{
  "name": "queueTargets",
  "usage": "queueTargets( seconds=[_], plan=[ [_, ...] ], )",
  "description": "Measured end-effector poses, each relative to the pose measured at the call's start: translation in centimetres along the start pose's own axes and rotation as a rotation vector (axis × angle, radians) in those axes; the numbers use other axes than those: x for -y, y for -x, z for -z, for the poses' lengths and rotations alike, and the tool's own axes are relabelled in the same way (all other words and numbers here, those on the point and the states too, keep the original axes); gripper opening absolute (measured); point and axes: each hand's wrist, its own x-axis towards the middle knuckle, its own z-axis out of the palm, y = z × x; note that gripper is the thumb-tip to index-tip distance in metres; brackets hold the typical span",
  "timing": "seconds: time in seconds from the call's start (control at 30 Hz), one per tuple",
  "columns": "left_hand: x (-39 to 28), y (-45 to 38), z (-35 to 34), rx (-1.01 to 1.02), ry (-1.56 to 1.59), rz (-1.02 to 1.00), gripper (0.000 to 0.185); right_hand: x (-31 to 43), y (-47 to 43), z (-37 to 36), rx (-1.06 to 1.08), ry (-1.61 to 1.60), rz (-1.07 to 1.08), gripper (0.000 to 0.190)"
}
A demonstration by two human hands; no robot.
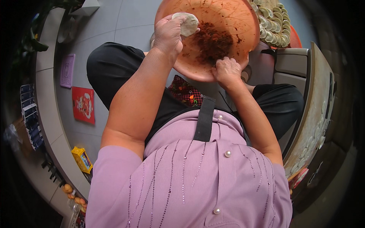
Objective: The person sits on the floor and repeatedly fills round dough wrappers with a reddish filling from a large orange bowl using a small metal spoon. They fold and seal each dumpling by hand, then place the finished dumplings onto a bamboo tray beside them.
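In my left hand (167,35) lies a round, pale dough wrapper (190,25), held by its edge between the fingers and thumb. It hangs over the left side of a large orange plastic basin (247,21). A dark reddish-brown chopped filling (215,42) is heaped in the middle of the basin, with smears up its walls. My right hand (228,69) is at the near rim, its fingers curled inward beside the filling. Its fingertips are hidden, so whether it grips a utensil cannot be told.
Rows of folded dumplings (273,25) cover a slatted mat at the upper right, above a red basket (295,38). A floured board (306,139) with several wrappers stands on my right. Leftward on the tiles are a purple plastic tray (67,70), a red printed item (83,105) and a yellow box (82,160).
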Motion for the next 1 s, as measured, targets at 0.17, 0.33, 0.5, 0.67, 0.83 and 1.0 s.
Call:
queueTargets(
  seconds=[0.17,0.33,0.5,0.67,0.83,1.0],
  plan=[
    [0.1,0.0,0.4,0.024,0.009,0.006,0.019,-1.1,-0.8,-1.4,-0.089,-0.065,-0.061,0.022],
    [0.1,0.2,0.0,0.007,-0.005,0.004,0.019,-1.2,0.7,1.3,-0.016,-0.145,-0.085,0.023],
    [0.2,0.3,-0.2,-0.008,-0.017,0.003,0.019,-1.1,0.1,-0.2,-0.034,-0.131,-0.005,0.023],
    [0.7,0.0,0.3,-0.004,-0.017,-0.009,0.019,-0.9,-0.2,-0.2,-0.074,-0.085,0.031,0.022],
    [1.1,-0.1,0.2,-0.025,0.009,-0.003,0.019,-0.1,-1.6,0.8,0.102,-0.072,-0.031,0.023],
    [1.7,-0.6,0.4,-0.018,-0.017,-0.023,0.018,0.1,-1.9,-0.2,0.133,-0.137,0.025,0.023]
  ],
)
